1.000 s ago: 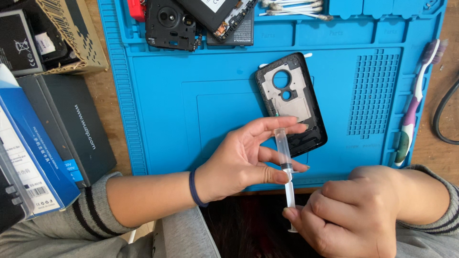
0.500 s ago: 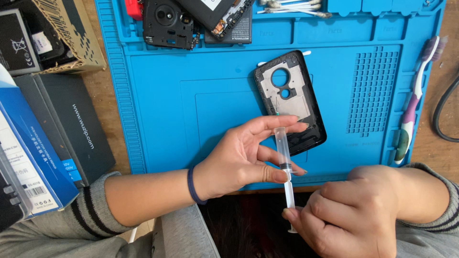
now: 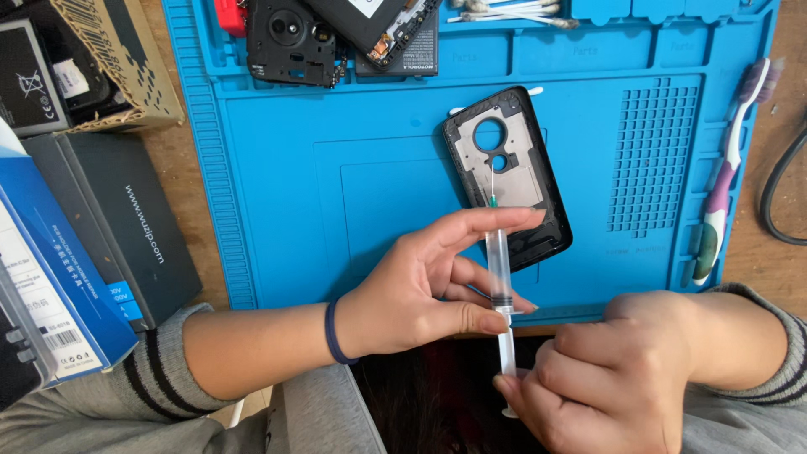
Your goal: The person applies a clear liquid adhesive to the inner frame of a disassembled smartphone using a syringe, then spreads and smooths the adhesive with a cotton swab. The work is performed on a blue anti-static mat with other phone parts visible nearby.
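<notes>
Almost nothing is seen to have changed over the last second: the blue work mat (image 3: 277,168) and everything on it are framed as before, and both hands and the syringe (image 3: 498,269) are held where they were, so the work is judged to be in a steady, careful phase and not a shift of position. Of the packages, the largest is the dark grey box (image 3: 118,227) lying flat to the left of the mat, with pale lettering along its face; against its near side a blue and white carton (image 3: 46,303) is leaned, marked with a barcode label. Above them, at the top left, an open brown cardboard box (image 3: 126,67) is set, holding a black pack with a white label. The black phone back cover (image 3: 538,227) is laid inside-up at the mat's middle, with the syringe needle held over its grey inner plate. The syringe barrel is pinched by the left hand (image 3: 412,294) between thumb and fingers, loosely curled and not clenched. The plunger is gripped by the closed fingers of the right hand (image 3: 614,378), at the near edge of the mat.
</notes>
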